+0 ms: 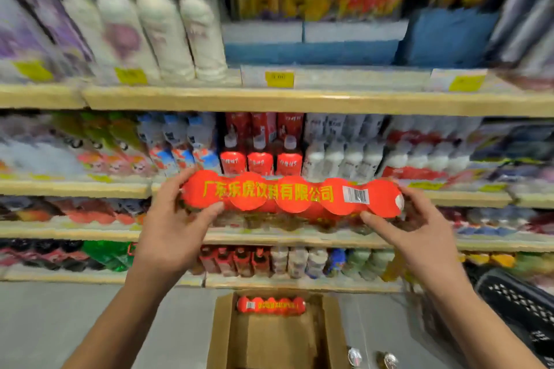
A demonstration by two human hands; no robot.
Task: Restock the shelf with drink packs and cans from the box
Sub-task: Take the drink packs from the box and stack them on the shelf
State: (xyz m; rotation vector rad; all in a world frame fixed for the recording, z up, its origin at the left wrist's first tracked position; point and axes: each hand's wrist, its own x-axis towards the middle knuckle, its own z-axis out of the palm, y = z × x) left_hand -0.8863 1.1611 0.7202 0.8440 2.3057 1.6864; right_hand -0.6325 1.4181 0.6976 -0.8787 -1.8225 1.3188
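A red drink pack (292, 196) with yellow lettering and a barcode is held level in front of the middle shelves. My left hand (177, 219) grips its left end and my right hand (410, 225) grips its right end. Below, on the floor, an open cardboard box (278, 338) holds one more red drink pack (271, 305) at its far end. Two cans (371, 358) stand on the floor to the right of the box. The shelf (269, 237) just behind the held pack carries blurred drink packs.
Wooden shelves (299, 100) are packed with bottles, red-capped drinks (260, 159) and white bottles (341, 159). A black plastic basket (521, 308) sits at the lower right. Grey floor (60, 323) lies to the left of the box.
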